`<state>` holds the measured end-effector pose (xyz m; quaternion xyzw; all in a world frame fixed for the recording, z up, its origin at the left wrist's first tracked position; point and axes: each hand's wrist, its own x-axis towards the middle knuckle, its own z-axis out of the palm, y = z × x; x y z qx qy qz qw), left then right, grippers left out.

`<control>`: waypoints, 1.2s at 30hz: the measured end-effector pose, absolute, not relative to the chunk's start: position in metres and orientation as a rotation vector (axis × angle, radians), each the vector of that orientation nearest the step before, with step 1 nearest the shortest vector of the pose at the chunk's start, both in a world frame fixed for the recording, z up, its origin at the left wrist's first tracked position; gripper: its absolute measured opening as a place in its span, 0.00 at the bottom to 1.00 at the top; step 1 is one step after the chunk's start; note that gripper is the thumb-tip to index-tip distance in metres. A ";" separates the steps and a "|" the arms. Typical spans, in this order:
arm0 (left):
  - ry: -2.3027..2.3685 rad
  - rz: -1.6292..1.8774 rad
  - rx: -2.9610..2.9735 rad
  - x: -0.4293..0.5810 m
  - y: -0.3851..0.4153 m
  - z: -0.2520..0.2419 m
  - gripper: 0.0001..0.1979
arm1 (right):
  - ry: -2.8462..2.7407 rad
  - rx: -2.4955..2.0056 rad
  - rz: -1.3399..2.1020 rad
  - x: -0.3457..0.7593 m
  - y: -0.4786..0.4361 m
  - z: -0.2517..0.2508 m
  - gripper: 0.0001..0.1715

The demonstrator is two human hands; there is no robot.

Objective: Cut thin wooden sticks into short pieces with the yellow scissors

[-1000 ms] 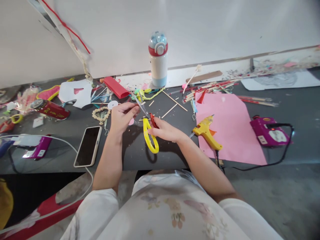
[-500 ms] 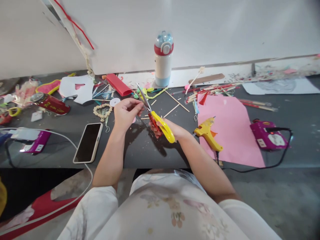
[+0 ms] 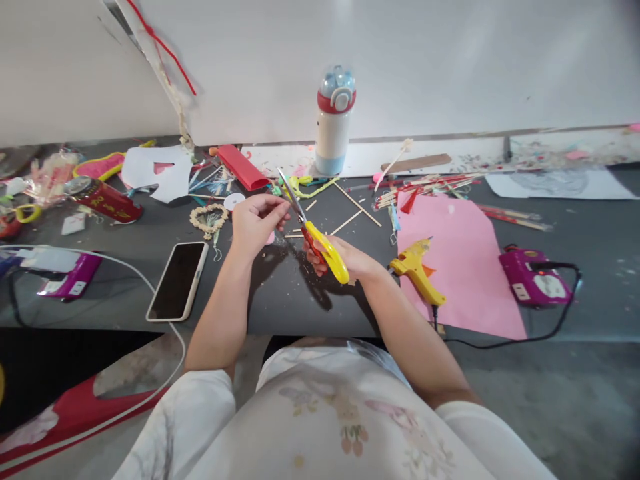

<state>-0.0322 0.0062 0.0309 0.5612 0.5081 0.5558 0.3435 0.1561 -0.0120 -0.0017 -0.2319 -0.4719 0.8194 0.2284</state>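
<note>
My right hand (image 3: pixel 345 259) grips a pair of scissors (image 3: pixel 326 252) with yellow and red handles, the blades pointing up and away to the left. My left hand (image 3: pixel 256 223) is closed in a pinch right beside the blades; whatever sits between its fingertips is too small to make out. Below and behind the hands, thin wooden sticks (image 3: pixel 347 222) lie on the dark table (image 3: pixel 290 307). A heart-shaped braided ornament (image 3: pixel 208 220) and a white disc (image 3: pixel 234 201) rest left of my left hand.
A bottle (image 3: pixel 334 123) stands at the back. On the right are pink paper (image 3: pixel 470 267), a yellow glue gun (image 3: pixel 420 270) and a purple power block (image 3: pixel 534 277). On the left lie a phone (image 3: pixel 177 281), a red can (image 3: pixel 105 200) and a white cable (image 3: pixel 125 263).
The view has shifted slightly, so most things sit a little farther right. Both hands keep nearly the same pose, with the scissors still beside my left fingertips.
</note>
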 end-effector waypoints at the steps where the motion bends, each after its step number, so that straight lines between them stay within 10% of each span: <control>1: 1.318 1.443 1.450 -0.032 0.006 0.031 0.12 | -1.303 -0.636 2.261 0.156 -0.012 -0.002 0.18; 25: 0.894 1.056 1.615 0.027 -0.015 0.000 0.52 | -1.230 -0.701 1.770 0.147 -0.007 -0.013 0.21; 36: 0.884 1.111 1.588 0.031 -0.017 0.003 0.36 | -1.216 -0.717 1.808 0.147 -0.005 -0.022 0.23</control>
